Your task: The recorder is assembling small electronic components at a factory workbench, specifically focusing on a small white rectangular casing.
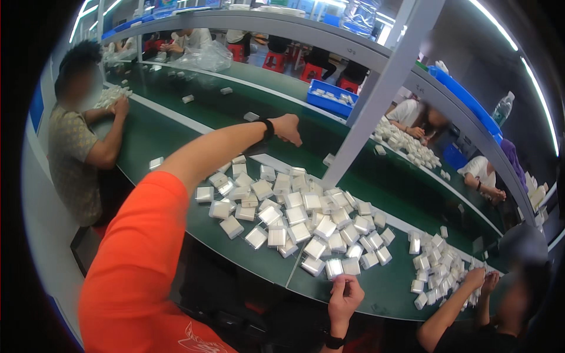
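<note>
Many white plug-in power adapters (297, 216), several with metal prongs and a clear film, lie in a loose pile on the green work surface before me. My right hand (345, 297) is at the pile's near edge, thumb and fingers pinched on a white power adapter (334, 269). Stretched over the pile, my left arm in an orange sleeve reaches above the dark green conveyor belt (218, 106). My left hand (287, 129) hangs there with curled fingers; what they hold, if anything, is hidden. One loose adapter (251, 116) lies on the belt behind my left wrist.
A grey metal post (376, 88) rises between belt and pile, right of my left hand. Beyond the belt stands a blue bin (331, 99) with adapters. Co-workers sit at left and right; a second adapter pile (435, 265) lies before the right one. A shelf (247, 22) spans above.
</note>
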`<state>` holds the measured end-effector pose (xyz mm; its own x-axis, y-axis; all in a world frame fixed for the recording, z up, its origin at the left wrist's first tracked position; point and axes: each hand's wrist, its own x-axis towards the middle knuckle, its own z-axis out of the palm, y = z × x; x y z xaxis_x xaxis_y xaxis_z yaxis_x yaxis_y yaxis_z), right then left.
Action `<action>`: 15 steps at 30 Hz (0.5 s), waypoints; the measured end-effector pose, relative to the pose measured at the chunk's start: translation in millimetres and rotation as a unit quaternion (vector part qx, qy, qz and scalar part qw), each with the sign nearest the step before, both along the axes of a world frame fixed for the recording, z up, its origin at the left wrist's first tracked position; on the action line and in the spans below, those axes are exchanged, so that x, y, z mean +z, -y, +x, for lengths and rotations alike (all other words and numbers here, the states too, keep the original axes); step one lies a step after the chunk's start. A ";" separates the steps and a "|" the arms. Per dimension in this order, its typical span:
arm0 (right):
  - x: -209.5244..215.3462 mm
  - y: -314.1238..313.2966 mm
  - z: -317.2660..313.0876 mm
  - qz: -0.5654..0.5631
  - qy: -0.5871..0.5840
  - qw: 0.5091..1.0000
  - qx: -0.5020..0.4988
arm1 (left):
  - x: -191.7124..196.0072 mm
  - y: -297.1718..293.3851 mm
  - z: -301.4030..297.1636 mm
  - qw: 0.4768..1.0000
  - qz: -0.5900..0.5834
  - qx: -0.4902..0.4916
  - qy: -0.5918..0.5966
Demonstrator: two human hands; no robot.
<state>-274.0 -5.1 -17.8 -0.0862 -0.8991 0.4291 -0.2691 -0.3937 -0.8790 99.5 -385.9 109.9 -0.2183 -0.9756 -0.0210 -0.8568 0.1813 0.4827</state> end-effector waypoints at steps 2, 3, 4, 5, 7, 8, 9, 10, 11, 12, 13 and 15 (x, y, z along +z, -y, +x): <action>-2.0 6.6 10.0 -0.003 -0.012 1.000 0.001 | -19.0 23.7 24.4 0.989 -0.054 0.055 -0.123; -5.6 8.0 8.5 -0.004 -0.019 1.000 -0.003 | -22.2 28.8 11.5 0.976 -0.079 0.062 -0.194; -7.4 5.4 2.4 0.003 -0.024 1.000 -0.020 | -21.7 31.2 -19.6 0.949 -0.045 0.040 -0.309; -7.3 3.8 1.3 0.009 -0.027 0.999 -0.024 | -22.2 34.9 -22.3 0.948 -0.049 0.047 -0.310; -7.7 3.7 2.0 0.002 -0.024 1.000 -0.014 | -31.4 40.7 -14.2 0.957 -0.054 0.048 -0.281; -7.6 3.9 2.2 -0.004 -0.020 1.000 -0.017 | -40.2 42.9 0.7 0.972 -0.108 0.047 -0.202; -6.9 3.8 2.0 -0.001 -0.020 1.000 -0.015 | -44.0 45.3 20.4 0.981 -0.128 0.051 -0.135; -6.0 4.3 3.0 -0.007 -0.021 1.000 -0.011 | -45.6 45.6 51.9 0.985 -0.147 0.060 -0.066; -6.2 6.7 5.9 -0.015 -0.019 1.000 -0.002 | -49.6 42.2 96.1 0.982 -0.171 0.078 -0.012; -8.7 7.4 1.8 -0.011 -0.021 1.000 -0.018 | -51.8 39.9 102.0 0.975 -0.195 0.099 0.031; -11.0 5.9 -1.1 -0.021 -0.033 0.999 -0.037 | -48.3 36.7 111.1 0.974 -0.159 0.127 0.103; -11.9 2.2 -1.9 -0.030 -0.043 0.997 -0.049 | -56.0 28.2 149.0 0.973 -0.119 0.165 0.112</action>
<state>-275.9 -7.3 -29.7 -0.1330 -0.8604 0.4920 -0.3815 -0.4137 -0.8266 248.5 -414.2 53.9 0.0921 -0.9747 0.2038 -0.9661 -0.0379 0.2555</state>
